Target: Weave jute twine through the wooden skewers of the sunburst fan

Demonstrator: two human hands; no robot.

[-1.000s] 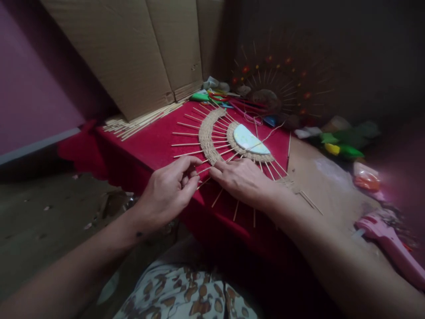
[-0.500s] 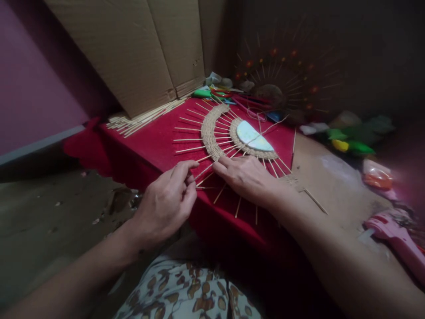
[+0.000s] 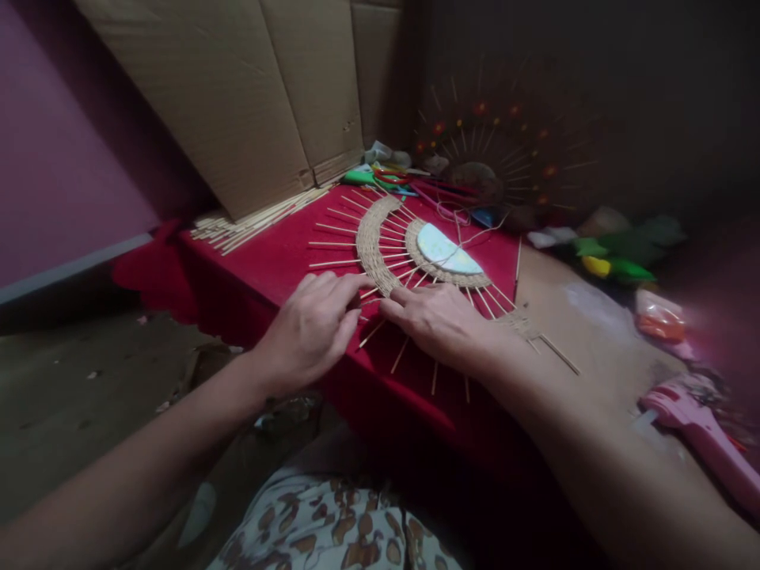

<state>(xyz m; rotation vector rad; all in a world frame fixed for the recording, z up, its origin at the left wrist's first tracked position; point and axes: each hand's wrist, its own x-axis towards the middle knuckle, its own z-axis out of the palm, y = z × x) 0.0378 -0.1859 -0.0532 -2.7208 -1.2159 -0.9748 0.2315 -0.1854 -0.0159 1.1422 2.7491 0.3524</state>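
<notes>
On the red cloth (image 3: 261,261) lies a fan-shaped weave of thin sticks (image 3: 333,245) spreading from a pale blue half-disc (image 3: 442,249). A twine inner band (image 3: 414,247) edges the disc, and a wider woven twine band (image 3: 369,241) curves across the sticks farther out. My left hand (image 3: 309,332), fingers pinched, is at the near end of the outer band with a strand of twine (image 3: 371,301) running from its fingertips. My right hand (image 3: 442,324) lies over the near sticks, thumb and fingers closed at the band's working end; its palm hides part of the weave.
A stick bundle (image 3: 255,218) lies beside the cardboard (image 3: 237,103). Scissors with red handles (image 3: 390,174) and loose twine (image 3: 475,233) are behind the weave. At right sit a pink glue gun (image 3: 694,419) and an orange packet (image 3: 659,317). A decorated stick fan (image 3: 475,178) stands at the back.
My left hand has moved up and slightly right, nearer the end of the band and my right hand. My right hand stays on the weave; the view has shifted slightly.
</notes>
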